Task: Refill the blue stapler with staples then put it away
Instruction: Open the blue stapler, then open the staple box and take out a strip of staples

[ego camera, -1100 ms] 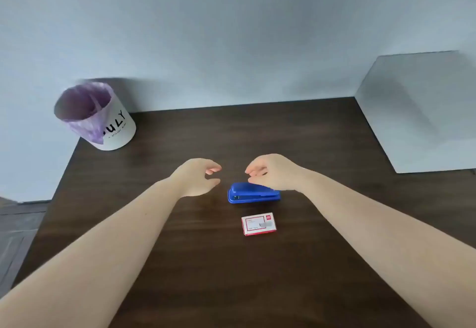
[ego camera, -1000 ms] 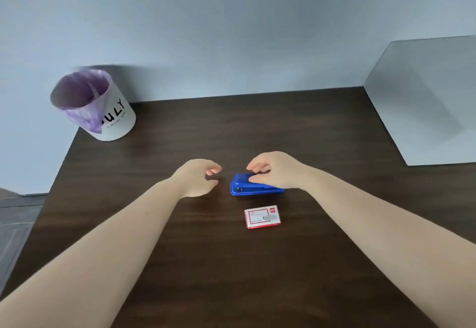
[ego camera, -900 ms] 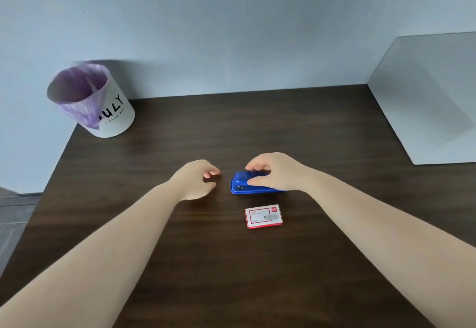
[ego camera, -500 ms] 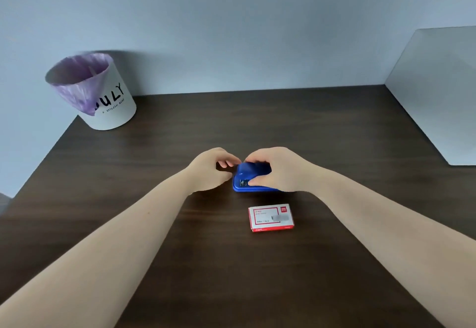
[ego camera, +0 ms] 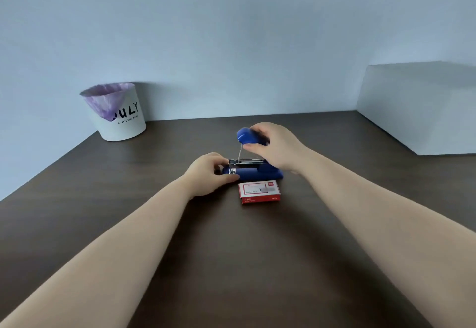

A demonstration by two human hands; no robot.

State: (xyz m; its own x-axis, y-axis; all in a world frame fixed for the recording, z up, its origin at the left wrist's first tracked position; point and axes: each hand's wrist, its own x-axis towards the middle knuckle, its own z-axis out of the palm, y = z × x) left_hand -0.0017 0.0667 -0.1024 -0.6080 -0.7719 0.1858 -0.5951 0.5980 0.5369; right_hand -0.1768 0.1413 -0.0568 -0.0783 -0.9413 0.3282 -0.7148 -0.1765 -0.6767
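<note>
The blue stapler (ego camera: 253, 171) rests on the dark wooden table (ego camera: 231, 263) with its top cover swung up, and the metal staple channel and a thin spring rod show. My right hand (ego camera: 273, 144) grips the raised blue cover. My left hand (ego camera: 210, 174) pinches the front end of the stapler's base and holds it down. A red and white staple box (ego camera: 258, 192) lies shut on the table just in front of the stapler.
A white bin (ego camera: 116, 111) with a purple liner stands at the table's back left corner against the wall. A pale grey box-like surface (ego camera: 422, 108) rises along the table's right side.
My left hand moved in and took hold of the stapler's front end. My right hand lifted the cover, so the stapler now stands open. The camera view tilted up and closer.
</note>
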